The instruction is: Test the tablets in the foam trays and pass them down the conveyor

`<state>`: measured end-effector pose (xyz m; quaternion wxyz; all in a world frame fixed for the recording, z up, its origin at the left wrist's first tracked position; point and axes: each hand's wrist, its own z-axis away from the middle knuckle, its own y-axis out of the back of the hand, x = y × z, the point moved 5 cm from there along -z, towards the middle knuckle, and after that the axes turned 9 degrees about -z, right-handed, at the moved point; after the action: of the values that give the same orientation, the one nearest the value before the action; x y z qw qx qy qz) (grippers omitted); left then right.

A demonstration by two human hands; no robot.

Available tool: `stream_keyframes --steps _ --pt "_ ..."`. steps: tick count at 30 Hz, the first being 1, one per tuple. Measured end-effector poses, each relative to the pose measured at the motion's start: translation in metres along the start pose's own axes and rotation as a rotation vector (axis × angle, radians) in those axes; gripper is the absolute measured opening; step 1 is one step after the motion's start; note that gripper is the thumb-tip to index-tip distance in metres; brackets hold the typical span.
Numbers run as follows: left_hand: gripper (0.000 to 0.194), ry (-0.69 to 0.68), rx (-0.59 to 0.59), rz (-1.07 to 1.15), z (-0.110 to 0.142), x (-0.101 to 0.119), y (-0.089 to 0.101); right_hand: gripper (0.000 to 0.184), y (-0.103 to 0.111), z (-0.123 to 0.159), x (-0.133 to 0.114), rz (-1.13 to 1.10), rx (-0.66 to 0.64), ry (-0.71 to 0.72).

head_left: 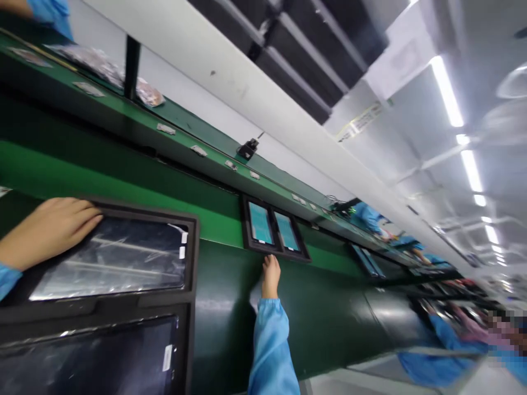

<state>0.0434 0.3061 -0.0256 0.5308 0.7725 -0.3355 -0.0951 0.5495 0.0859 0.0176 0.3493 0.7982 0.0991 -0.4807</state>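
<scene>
Close on the left, a black tray (pixel 191 285) holds two dark glossy screen panels; the upper panel (pixel 123 255) has clear film and small white labels. Over the tray's far rim my left hand (pixel 61 230) is closed, its fingers pressed together on the edge. My right hand (pixel 270 274) reaches forward in a blue sleeve, fingers drawn together, right at the near edge of a smaller-looking black tray (pixel 247 225). That tray carries two teal-faced panels (pixel 261 222). Whether the right fingertips grip its edge is hidden.
A green bench (pixel 222 296) runs away to the right under a long shelf (pixel 181 140) bearing small pale pieces and a black device (pixel 248 148). Plastic bags (pixel 94 63) lie on the shelf at left. Another person's blue sleeve (pixel 51 16) shows top left; more people work further off.
</scene>
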Motion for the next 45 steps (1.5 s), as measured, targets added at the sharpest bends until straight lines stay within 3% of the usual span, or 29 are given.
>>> stream_keyframes --steps 3,6,7,9,11,14,19,24,35,40,42,45 --pt "0.052 -0.044 -0.086 -0.068 -0.007 0.010 0.004 0.047 -0.040 0.048 -0.025 -0.129 -0.103 -0.044" --pt "0.028 -0.027 -0.138 -0.124 -0.013 0.005 0.002 0.046 -0.091 0.112 -0.083 -0.221 -0.344 0.003" --pt "0.026 -0.010 -0.143 -0.135 -0.014 0.002 0.002 0.038 -0.109 0.134 -0.107 -0.236 -0.462 0.053" --pt "0.025 0.026 -0.142 -0.140 -0.016 -0.002 0.000 0.036 -0.146 0.183 -0.158 -0.165 -0.856 0.307" --pt "0.025 0.054 -0.129 -0.125 -0.017 -0.005 -0.001 0.041 -0.174 0.220 -0.191 -0.091 -1.066 0.473" --pt "0.025 0.074 -0.106 -0.066 -0.017 -0.005 -0.001 0.042 -0.204 0.251 -0.210 0.013 -1.171 0.555" --pt "0.025 0.092 -0.061 0.075 -0.010 -0.009 0.006 0.043 -0.231 0.274 -0.212 0.207 -1.241 0.619" --pt "0.026 0.112 -0.063 0.167 -0.006 -0.012 0.007 0.035 -0.243 0.281 -0.218 0.284 -1.251 0.642" --pt "0.029 0.162 -0.048 0.267 -0.005 -0.013 0.007 0.030 -0.244 0.291 -0.218 0.262 -1.208 0.583" --pt "0.046 0.268 0.050 0.326 0.005 -0.015 0.020 0.071 -0.221 0.275 -0.216 0.128 -1.249 0.485" --pt "0.053 0.320 0.098 0.345 0.023 -0.012 0.034 0.074 -0.199 0.251 -0.211 0.042 -1.153 0.447" --pt "0.053 0.355 0.115 0.361 0.067 0.004 0.062 0.050 -0.162 0.199 -0.189 -0.031 -0.826 0.377"
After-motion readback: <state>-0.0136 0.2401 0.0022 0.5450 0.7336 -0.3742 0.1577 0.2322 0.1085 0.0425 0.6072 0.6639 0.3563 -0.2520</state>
